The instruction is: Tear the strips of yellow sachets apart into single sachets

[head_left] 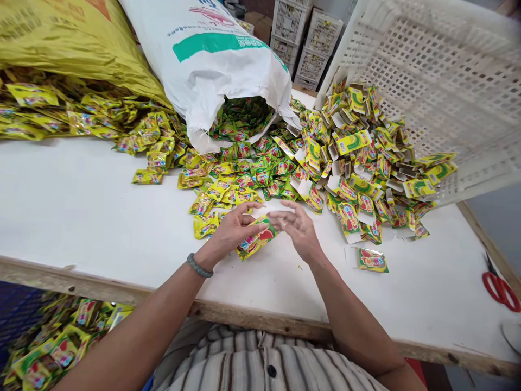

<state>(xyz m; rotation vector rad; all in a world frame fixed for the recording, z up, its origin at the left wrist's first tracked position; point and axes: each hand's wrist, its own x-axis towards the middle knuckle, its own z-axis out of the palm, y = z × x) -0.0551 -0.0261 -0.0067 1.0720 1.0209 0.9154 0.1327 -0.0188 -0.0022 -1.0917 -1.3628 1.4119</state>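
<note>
One long white bench (81, 206) is carrying everything here. Two big woven sacks are lying on it at the back: a yellow one (61, 38) on the left and a white one with a green stripe (215, 60) in the middle, its mouth spilling small green and yellow sachets (240, 179), far too many to count, across the bench top. One white perforated plastic crate (439, 92) is tipping on its side at the right, with a heap of flat printed cardboard cartons (358, 157) sliding out of it; that heap and the sachets are crowding the space just beyond the hands. Several more white crates (305, 38) are standing stacked behind. One pair of red-handled scissors (500, 288) is lying at the right edge. One loose flat carton (372, 259) is lying apart, near the right wrist. The left hand (232, 231) and right hand (297, 228) are pinching one green and yellow sachet with a watermelon print (256, 239) between them, just above the bench near its front edge
</note>
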